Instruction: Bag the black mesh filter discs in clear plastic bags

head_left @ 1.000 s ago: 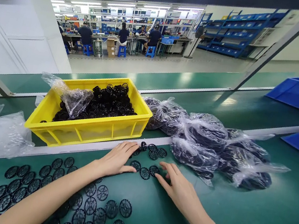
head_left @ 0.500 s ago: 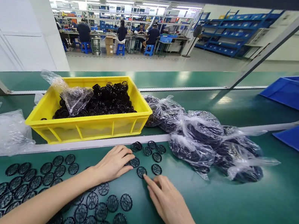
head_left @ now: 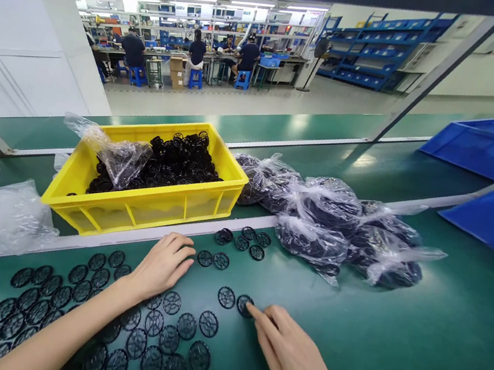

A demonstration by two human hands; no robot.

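Note:
Black round mesh discs (head_left: 200,357) lie in rows on the green bench top (head_left: 342,352), with a looser group (head_left: 241,244) farther out. My right hand (head_left: 290,350) is palm down, its index fingertip resting on one disc (head_left: 244,305). A second disc (head_left: 226,297) lies just to its left. My left hand (head_left: 162,265) rests palm down on the bench, slightly curled, just above the rows and beside a disc (head_left: 205,258). Nothing shows in it. A yellow plastic crate (head_left: 138,211) beyond the hands holds a heap of black discs (head_left: 168,172) and a plastic bag of them (head_left: 123,161).
Tied transparent bags of black discs (head_left: 318,213) lie beyond a white bench divider (head_left: 202,228). Whitish plastic bags (head_left: 0,216) sit at the left. Blue bins (head_left: 490,147) stand at the right. Co-workers (head_left: 197,53) sit at benches in a distant room.
My right hand has drawn back toward me and down-right, with a disc shifted along under its index finger. My left hand has moved left, uncovering discs near the loose group.

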